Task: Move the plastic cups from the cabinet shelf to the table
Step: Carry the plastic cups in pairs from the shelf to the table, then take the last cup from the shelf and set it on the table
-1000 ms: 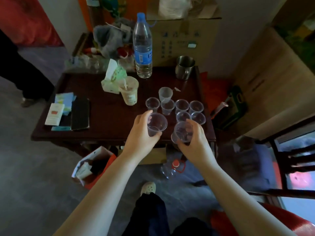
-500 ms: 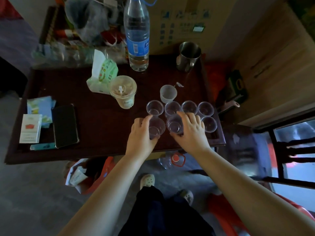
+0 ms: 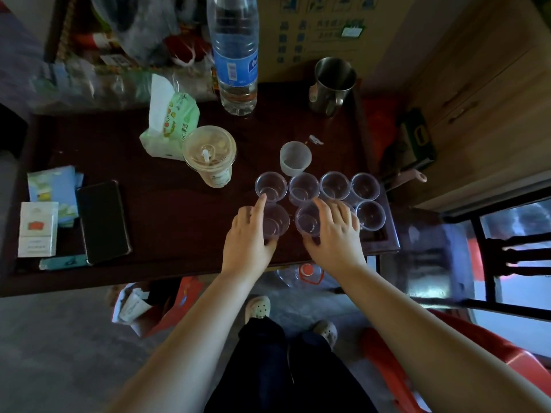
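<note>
Several clear plastic cups stand upright in two rows on the dark wooden table (image 3: pixel 167 222), near its right front corner. My left hand (image 3: pixel 249 242) is wrapped around a clear cup (image 3: pixel 275 222) that rests on the table top. My right hand (image 3: pixel 334 234) grips another clear cup (image 3: pixel 308 220) just beside it, also down on the table. Behind them stand more clear cups (image 3: pixel 270 186), (image 3: pixel 304 187), (image 3: pixel 334 185), (image 3: pixel 365 186), and one (image 3: pixel 370 215) to the right of my right hand. A frosted white cup (image 3: pixel 295 158) stands further back.
A lidded drink cup (image 3: pixel 210 155), tissue pack (image 3: pixel 171 126), water bottle (image 3: pixel 235 55) and steel mug (image 3: pixel 332 83) stand at the back. A phone (image 3: pixel 103 222) and a small box (image 3: pixel 37 229) lie at the left. A dark chair (image 3: pixel 507 248) stands right of the table.
Both hands have brought their cups from the air in front of the table down onto its top, beside the other cups. The camera has tilted further down.
</note>
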